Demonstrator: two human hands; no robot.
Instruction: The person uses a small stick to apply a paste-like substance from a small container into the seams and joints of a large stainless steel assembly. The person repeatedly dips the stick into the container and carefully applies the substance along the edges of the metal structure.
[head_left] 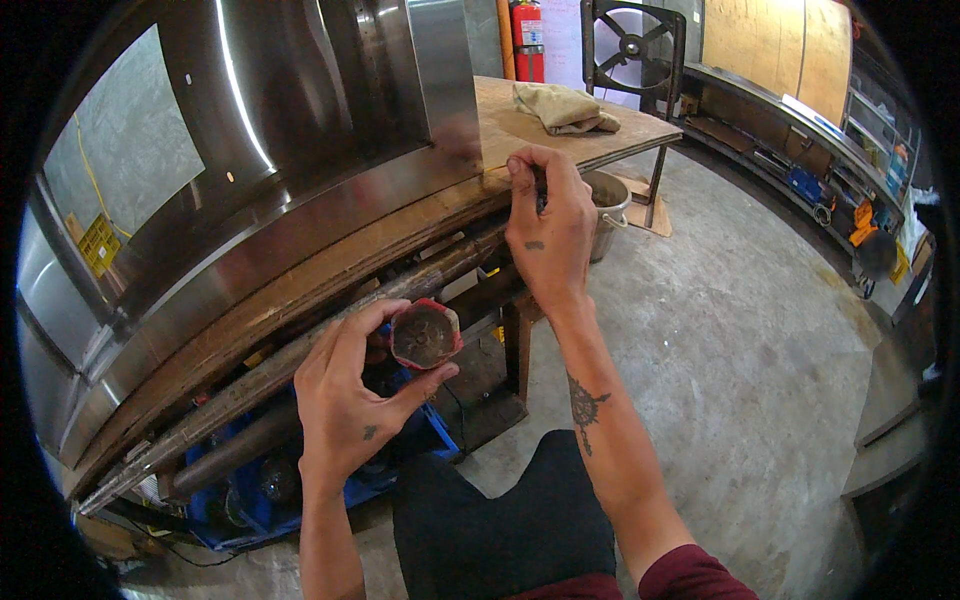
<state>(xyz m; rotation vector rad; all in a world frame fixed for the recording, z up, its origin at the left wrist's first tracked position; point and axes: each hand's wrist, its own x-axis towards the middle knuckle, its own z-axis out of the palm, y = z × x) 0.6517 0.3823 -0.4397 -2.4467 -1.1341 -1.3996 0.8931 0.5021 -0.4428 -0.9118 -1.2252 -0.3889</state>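
Note:
In my left hand (352, 385) is a small round cup (424, 336) with a worn red rim. My thumb and fingers are around its side, and its mouth faces up. The inside is dull grey-brown with a few tiny bits at the bottom, too small to name. My right hand (548, 215) is raised by the corner of a large shiny sheet-metal piece (445, 90), above the edge of a wooden table (500, 120). Its thumb and forefinger are pinched together; whatever lies between them, if anything, cannot be made out.
A beige cloth (565, 108) lies on the table. Beneath are long metal pipes (400, 290) and a blue crate (430, 430). A bucket (608, 205) stands by the table's right side, near a fire extinguisher (527, 45) and a dark spoked wheel (632, 47). Loaded shelves (790, 150) line the right.

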